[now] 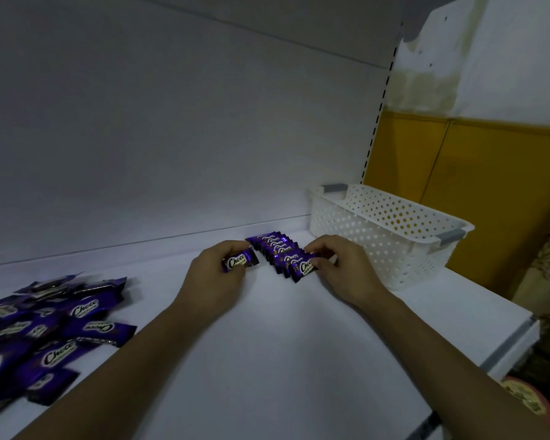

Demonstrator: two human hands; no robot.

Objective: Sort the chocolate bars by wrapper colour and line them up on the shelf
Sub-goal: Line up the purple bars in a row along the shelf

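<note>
Head view: purple bar (239, 261) held by left grip (215, 274), row (277, 248) pinched endwise by right grip (340, 268); bar to be appended next.

Left hand (218, 271) grips a single purple bar (239, 261) at centre frame, label facing up. Just right of it, the right hand (337, 268) pinches the front bar (303, 268) of an overlapping purple row (275, 247) on the white shelf (267, 344). Lower left, a loose pile of purple bars (45, 331). Right of centre, a white perforated basket (385, 236) stands beside the right hand.
</note>
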